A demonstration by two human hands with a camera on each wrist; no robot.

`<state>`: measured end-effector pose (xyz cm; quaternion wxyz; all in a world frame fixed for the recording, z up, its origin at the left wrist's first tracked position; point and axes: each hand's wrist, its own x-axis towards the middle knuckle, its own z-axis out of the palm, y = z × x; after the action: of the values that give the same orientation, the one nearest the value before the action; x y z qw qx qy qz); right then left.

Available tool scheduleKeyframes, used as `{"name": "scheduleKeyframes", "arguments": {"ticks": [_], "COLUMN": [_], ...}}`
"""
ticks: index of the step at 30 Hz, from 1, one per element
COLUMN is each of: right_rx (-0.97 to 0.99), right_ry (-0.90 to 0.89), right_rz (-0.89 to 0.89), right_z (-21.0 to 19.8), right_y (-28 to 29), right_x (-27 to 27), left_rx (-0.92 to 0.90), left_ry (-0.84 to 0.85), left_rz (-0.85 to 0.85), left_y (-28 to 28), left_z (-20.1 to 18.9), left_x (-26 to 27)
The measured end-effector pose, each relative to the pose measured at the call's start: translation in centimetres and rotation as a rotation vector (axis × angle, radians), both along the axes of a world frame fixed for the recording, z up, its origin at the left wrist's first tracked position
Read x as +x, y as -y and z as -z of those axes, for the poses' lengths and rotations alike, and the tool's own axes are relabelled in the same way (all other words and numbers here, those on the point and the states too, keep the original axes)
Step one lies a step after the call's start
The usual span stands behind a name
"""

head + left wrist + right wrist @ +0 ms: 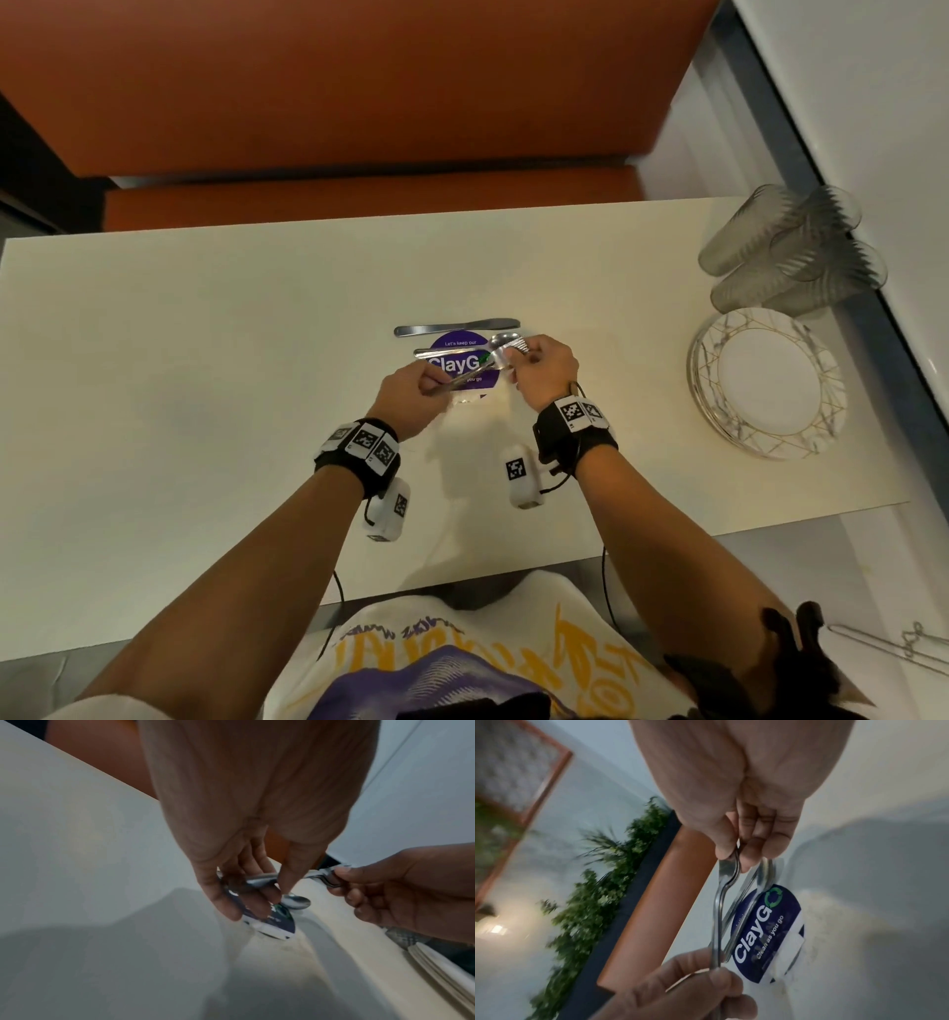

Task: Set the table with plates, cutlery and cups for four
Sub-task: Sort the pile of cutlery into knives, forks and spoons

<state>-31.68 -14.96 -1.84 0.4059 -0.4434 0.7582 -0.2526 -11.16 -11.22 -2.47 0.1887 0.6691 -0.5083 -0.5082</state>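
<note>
Both hands meet over the purple ClayGo sticker (464, 362) in the middle of the white table (205, 360). My left hand (431, 385) grips the handle end of a steel fork (717, 914). My right hand (513, 357) pinches the same fork's head between thumb and fingers (746, 860). The fork is lifted a little above the table. A spoon (295, 901) and another piece of cutlery (436, 352) lie on the sticker beneath it. A knife (457, 327) lies just beyond them. Patterned plates (765, 380) are stacked at the right. Clear ribbed cups (791, 252) stand behind the stack.
An orange bench (359, 87) runs along the far side of the table. A dark ledge and white wall (873, 128) border the table's right end. In the right wrist view a planter with green plants (598, 882) stands behind the bench.
</note>
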Motion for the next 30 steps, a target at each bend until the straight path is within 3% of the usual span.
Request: {"name": "scheduleKeyframes", "arguments": {"ticks": [4,9,15,23,30], "right_rx": [0.124,0.26,0.256,0.208,0.189], "right_ry": [0.05,0.039,-0.152,-0.273,-0.187], "right_rz": [0.021,0.009,-0.125,-0.228,-0.188], "right_z": [1.0,2.2,2.9,3.4,3.6], "right_y": [0.2,0.3,1.4,2.1,2.2], "right_x": [-0.9,-0.9,-1.5,-1.1,-1.7], "left_rx": [-0.149,-0.332,-0.345,-0.313,-0.245], "left_ry": [0.159,0.513,0.465,0.436,0.478], "left_rz": [0.037,0.215,0.134,0.085,0.086], "left_y": [1.1,1.7,1.5,1.8,2.1], "left_z": [1.1,2.4,3.3,4.1,3.9], "left_x": [0.4,-0.3,-1.0,-1.4,-1.8]}}
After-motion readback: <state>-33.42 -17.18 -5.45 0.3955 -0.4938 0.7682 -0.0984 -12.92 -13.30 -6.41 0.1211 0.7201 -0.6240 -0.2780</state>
